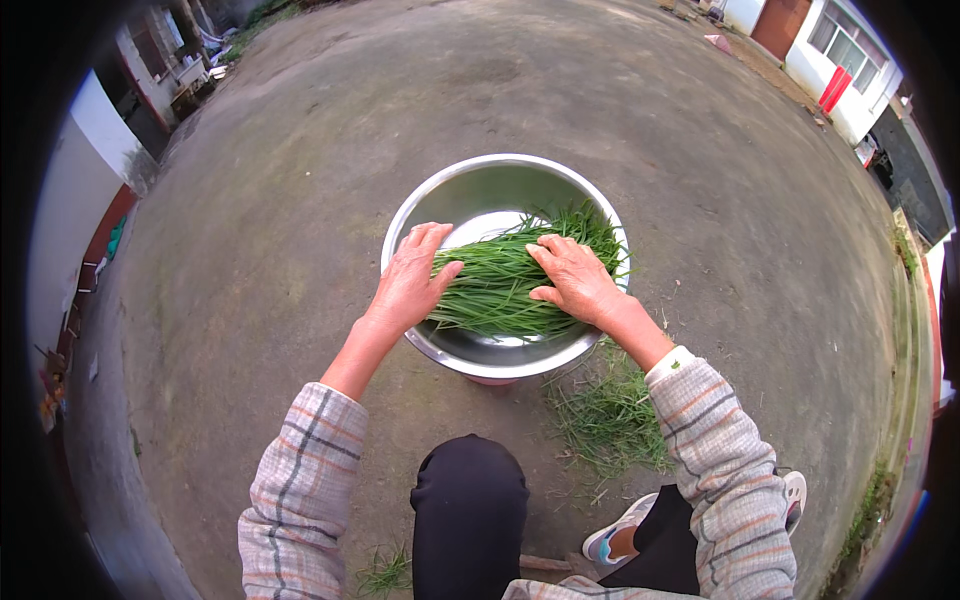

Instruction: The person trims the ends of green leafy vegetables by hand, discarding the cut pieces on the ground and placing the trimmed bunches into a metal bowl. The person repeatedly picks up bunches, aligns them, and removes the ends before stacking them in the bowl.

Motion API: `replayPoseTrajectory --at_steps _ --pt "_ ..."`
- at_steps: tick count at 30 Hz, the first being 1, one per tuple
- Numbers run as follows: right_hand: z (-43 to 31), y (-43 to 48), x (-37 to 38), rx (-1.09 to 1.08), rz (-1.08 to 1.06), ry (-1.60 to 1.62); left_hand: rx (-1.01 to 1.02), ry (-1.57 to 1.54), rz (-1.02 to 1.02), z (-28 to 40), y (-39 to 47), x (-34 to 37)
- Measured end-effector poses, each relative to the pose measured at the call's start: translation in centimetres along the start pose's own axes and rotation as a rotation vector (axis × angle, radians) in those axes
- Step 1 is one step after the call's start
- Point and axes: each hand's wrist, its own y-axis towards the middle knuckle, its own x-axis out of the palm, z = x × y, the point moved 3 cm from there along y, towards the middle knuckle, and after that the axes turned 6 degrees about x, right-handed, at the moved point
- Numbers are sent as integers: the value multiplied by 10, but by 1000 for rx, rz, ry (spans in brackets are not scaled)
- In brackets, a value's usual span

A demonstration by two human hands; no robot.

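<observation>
A wide stainless steel basin (pixel 500 358) stands in front of me with a thick bundle of long green leaf stalks, possibly chives, (pixel 499 281) lying sideways in it. My left hand (pixel 416 274) is at the basin's left side, by the pale ends of the bundle, its thumb and fingers spread. On the right part of the leaves rests my right hand (pixel 574 277), palm down with the fingers slightly bent and apart. Neither hand is closed around the stalks. The undersides of both palms are hidden.
Beneath the basin shows part of a reddish support (pixel 491 381). A heap of loose green blades (pixel 615 420) lies on the concrete ground near my right forearm, and a smaller tuft (pixel 385 574) by my knee (pixel 470 480). Buildings edge the yard.
</observation>
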Motion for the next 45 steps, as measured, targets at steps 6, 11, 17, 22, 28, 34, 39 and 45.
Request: replayPoseTrajectory --at_steps 6,11,17,22,28,34,39,45 --pt "-11 -1 7 -135 34 -113 -21 279 -410 -27 11 44" --pt "-3 26 6 -17 -23 -72 -148 2 -255 -36 33 39" --pt "5 18 -8 -47 200 -26 -216 -33 -314 -41 40 29" --pt "1 -5 -19 -46 174 66 -149 78 -461 -27 31 23" --pt "6 -30 -46 3 239 201 44 491 -545 7 -9 58" --pt "-4 -67 -43 -49 196 229 -16 510 -441 -13 7 72" --pt "-8 -87 -44 -90 164 322 -176 191 -431 -29 37 58" --pt "-8 -96 -44 -123 217 381 -491 -856 -538 -45 45 45"
